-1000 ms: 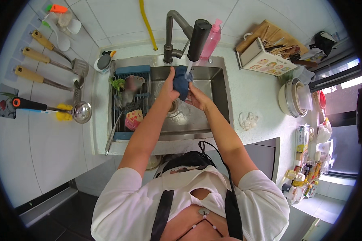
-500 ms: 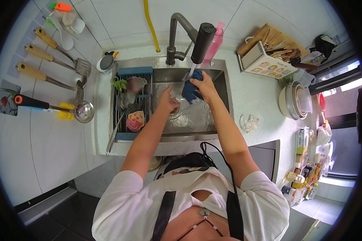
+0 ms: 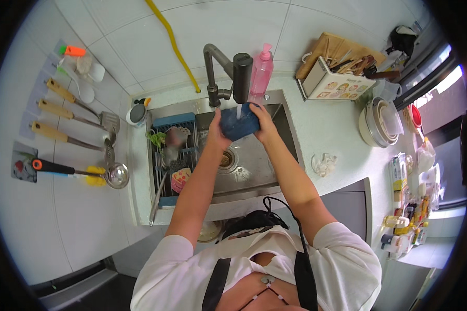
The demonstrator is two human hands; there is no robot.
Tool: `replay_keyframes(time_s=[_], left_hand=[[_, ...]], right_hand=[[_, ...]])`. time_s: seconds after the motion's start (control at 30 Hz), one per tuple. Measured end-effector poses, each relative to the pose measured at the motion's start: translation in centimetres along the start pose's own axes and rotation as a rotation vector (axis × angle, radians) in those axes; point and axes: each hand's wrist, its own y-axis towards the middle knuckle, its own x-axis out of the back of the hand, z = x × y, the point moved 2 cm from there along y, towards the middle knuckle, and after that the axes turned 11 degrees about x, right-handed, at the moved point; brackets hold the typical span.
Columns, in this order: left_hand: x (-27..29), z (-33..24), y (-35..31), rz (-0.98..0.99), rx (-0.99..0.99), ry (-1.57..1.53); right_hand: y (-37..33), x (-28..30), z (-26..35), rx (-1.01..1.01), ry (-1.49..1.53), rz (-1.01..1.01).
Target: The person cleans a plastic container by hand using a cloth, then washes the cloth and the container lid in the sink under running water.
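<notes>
Over the back of the steel sink (image 3: 267,179), a dark blue cloth (image 3: 237,126) is stretched out between my two hands. My left hand (image 3: 217,130) grips its left edge and my right hand (image 3: 265,124) grips its right edge. Just above the cloth hangs the black head of the faucet (image 3: 242,78), and a stream of water falls onto the fabric. Fingers of both hands are partly hidden behind the cloth. Below it the round drain (image 3: 226,158) shows in the wet basin.
A blue drying rack (image 3: 174,120) with leafy greens and a pink patterned item fills the sink's left side. Behind the sink stands a pink pump bottle (image 3: 261,71). A utensil holder (image 3: 333,83), stacked bowls (image 3: 374,123) and a crumpled plastic bag (image 3: 324,164) are on the right counter.
My left hand has come up from the basin and taken hold of the cloth. The bunched cloth is now spread flat between both hands under the water. The view has shifted a little.
</notes>
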Motion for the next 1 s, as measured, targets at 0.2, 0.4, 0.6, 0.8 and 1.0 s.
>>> replay_keyframes(time_s=[0.2, 0.4, 0.6, 0.8, 1.0], left_hand=[[3.6, -0.4, 2.9, -0.025, -0.160, 0.181], [0.4, 0.9, 1.2, -0.112, -0.233, 0.227], [-1.8, 2.2, 0.8, -0.233, -0.213, 0.171], [1.8, 1.1, 2.4, -0.055, -0.454, 0.426], [-1.1, 2.6, 0.8, -0.313, -0.179, 0.238]], right_hand=[[-5.9, -4.9, -2.3, 0.598, -0.636, 0.216], [-4.8, -4.4, -2.3, 0.841, -1.043, 0.082], [-1.4, -2.2, -1.5, 0.638, -0.934, -0.125], [-5.0, -5.8, -3.1, 1.027, -0.804, 0.150], [-1.2, -4.0, -1.5, 0.883, -1.080, -0.037]])
